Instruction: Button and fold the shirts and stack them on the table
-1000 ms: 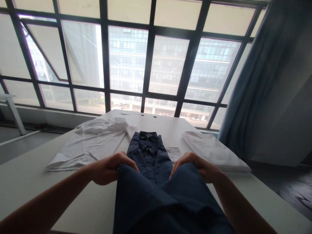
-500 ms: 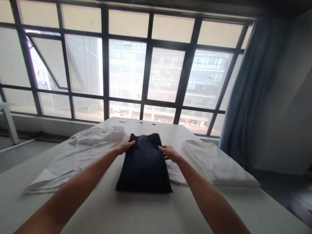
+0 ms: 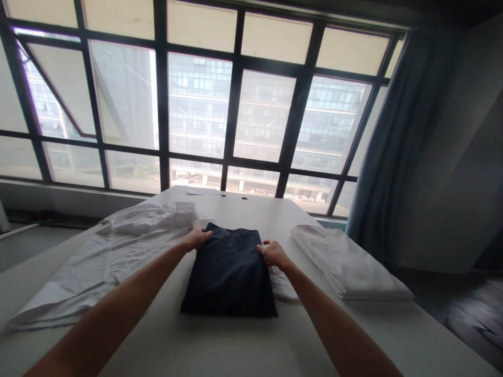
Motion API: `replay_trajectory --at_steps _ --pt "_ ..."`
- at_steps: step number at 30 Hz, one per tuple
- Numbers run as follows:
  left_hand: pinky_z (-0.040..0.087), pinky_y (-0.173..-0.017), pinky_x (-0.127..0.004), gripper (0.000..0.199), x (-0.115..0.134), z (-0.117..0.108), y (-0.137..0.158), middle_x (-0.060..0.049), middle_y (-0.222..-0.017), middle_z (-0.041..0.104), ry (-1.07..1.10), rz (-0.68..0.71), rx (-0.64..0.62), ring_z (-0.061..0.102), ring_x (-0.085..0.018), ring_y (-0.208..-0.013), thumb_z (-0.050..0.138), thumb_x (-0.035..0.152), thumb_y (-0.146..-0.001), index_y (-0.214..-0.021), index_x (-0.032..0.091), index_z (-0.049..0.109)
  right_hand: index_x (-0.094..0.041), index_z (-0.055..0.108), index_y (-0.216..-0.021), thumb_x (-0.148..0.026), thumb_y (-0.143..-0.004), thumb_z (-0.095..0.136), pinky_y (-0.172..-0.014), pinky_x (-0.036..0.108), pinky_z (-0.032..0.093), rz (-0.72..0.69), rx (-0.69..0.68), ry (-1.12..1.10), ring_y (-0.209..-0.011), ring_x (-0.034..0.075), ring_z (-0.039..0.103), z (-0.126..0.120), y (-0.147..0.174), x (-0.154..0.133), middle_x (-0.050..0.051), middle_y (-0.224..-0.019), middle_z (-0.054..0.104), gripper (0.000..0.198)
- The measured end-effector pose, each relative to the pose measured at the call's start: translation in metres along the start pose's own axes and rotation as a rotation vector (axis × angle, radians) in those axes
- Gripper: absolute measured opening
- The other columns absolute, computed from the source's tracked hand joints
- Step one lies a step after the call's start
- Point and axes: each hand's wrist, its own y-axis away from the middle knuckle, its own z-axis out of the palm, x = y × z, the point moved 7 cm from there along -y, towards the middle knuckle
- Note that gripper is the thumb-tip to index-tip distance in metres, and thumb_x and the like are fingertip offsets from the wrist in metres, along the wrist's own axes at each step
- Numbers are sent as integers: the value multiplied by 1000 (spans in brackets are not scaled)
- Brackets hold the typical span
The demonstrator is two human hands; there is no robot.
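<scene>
Together, left hand [image 3: 198,238] and right hand [image 3: 274,254] pinch opposite sides of the folded navy shirt [image 3: 231,275].

Folded dark garment [image 3: 230,277] held between left hand [image 3: 198,238] and right hand [image 3: 274,254], near its far corners | rumpled white garment [image 3: 126,251] spread left of left hand | folded white fabric [image 3: 353,262] laid right of right hand | all borne by counter [image 3: 220,345] beneath hands

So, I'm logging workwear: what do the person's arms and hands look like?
The left hand and right hand wear no gloves. The left arm and right arm show no sleeve, watch or band. Rings are too small to tell.
</scene>
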Motion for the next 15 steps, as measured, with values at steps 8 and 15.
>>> replay_trajectory --at_steps 8,15 --pt "51 -44 -24 80 -18 -12 97 -2 -66 63 -348 -109 -147 62 -18 -50 67 51 -84 -145 11 35 -11 52 -129 -46 -83 72 -41 17 37 -67 -236 148 -50 10 59 0 83 12 -1 -67 65 62" --pt "46 -40 -21 79 -31 -1 151 5 -72 55 -251 2 -186 53 -10 -44 78 39 -71 -139 18 44 -15 61 -77 -41 -80 75 -40 16 34 -6 -369 144 -46 8 53 6 104 28 -4 -50 55 30"
